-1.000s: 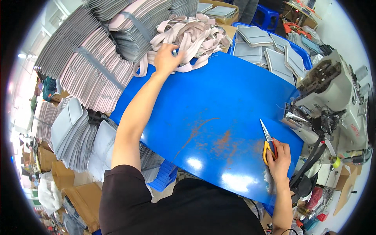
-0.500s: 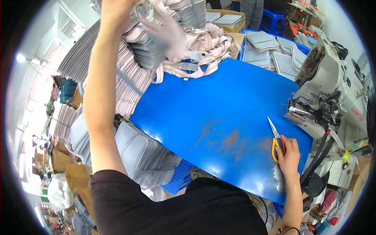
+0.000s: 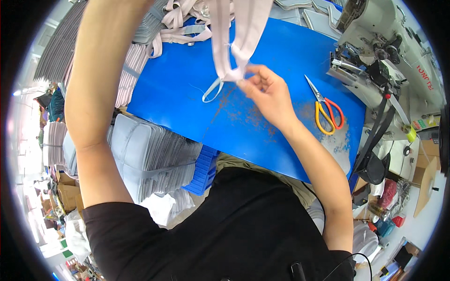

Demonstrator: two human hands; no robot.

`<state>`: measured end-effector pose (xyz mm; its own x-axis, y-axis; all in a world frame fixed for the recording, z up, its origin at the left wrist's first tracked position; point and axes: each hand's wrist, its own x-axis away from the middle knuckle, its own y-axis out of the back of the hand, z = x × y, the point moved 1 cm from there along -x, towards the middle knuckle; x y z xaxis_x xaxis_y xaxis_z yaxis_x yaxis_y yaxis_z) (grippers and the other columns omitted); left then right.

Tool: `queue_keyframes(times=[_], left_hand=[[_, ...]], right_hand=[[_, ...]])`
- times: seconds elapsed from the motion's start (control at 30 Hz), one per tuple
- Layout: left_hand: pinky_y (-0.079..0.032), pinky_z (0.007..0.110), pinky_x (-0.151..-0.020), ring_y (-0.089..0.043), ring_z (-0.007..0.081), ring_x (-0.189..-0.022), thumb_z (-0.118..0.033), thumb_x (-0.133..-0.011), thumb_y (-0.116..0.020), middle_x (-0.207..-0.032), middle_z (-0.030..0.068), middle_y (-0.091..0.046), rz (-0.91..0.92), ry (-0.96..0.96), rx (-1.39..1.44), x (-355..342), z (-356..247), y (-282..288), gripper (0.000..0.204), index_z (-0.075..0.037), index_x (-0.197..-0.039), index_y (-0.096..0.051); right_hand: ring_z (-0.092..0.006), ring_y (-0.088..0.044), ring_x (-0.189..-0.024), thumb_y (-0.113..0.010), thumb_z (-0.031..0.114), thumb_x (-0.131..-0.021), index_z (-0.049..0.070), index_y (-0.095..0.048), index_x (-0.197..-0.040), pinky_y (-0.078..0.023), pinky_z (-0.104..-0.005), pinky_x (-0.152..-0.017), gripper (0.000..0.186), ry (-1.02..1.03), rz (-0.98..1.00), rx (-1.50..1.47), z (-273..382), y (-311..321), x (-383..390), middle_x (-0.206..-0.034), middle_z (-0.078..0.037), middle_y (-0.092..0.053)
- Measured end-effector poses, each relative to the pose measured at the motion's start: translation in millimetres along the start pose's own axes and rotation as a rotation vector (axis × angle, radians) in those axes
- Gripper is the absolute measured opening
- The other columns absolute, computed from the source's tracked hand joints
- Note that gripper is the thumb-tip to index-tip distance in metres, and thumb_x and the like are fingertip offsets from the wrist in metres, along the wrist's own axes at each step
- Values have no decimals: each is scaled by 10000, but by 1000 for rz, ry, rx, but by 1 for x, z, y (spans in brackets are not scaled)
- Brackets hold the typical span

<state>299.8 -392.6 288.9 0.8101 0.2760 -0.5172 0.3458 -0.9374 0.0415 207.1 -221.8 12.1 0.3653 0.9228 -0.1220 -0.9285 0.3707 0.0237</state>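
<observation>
A pale pink fabric strap [image 3: 219,37], doubled into two lengths, hangs from the top edge over the blue tabletop [image 3: 173,89]. My right hand [image 3: 271,96] pinches its lower end between thumb and fingertips. Just left of those fingers a thin light-blue loop [image 3: 209,92] dangles from the strap, with a loose thread beside it. My left forearm [image 3: 105,61] reaches up past the top edge, so my left hand is out of the picture. Scissors [image 3: 320,97] with one yellow and one red handle lie spread on the table, right of my right hand.
A sewing machine [image 3: 398,56] stands along the right side. More pink straps [image 3: 183,35] lie heaped at the back left. Stacks of grey padded panels [image 3: 150,154] flank the table's left side, near a blue crate [image 3: 201,171]. Further grey panels [image 3: 318,23] lie at the back right.
My right hand has let go of the scissors and moved left to the strap end. The strap has come from the heap to over the table. My left hand has left the view.
</observation>
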Motion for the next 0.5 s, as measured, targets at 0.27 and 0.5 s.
queue_keyframes(times=[0.27,0.5], left_hand=[[-574,300,-796,-700,104,-947,-227,-979,-735,-1093,27,-756,61,529,-892,117,135,86,325,-33,-1239,-715],[-580,423,-923,-708,317,-1087,-237,-892,-761,-1169,102,-741,33,221,-1793,129,49,137,297,-106,-1158,-745]], right_hand=[[-237,-684,-742,-742,145,-918,59,-710,-927,-529,-364,-636,93,348,-158,611,2,25,42,-815,-90,-686],[-322,-674,-1010,-822,280,-846,81,-633,-1289,-513,-472,-874,521,489,104,1010,-3,-58,-22,-1124,-118,-670]])
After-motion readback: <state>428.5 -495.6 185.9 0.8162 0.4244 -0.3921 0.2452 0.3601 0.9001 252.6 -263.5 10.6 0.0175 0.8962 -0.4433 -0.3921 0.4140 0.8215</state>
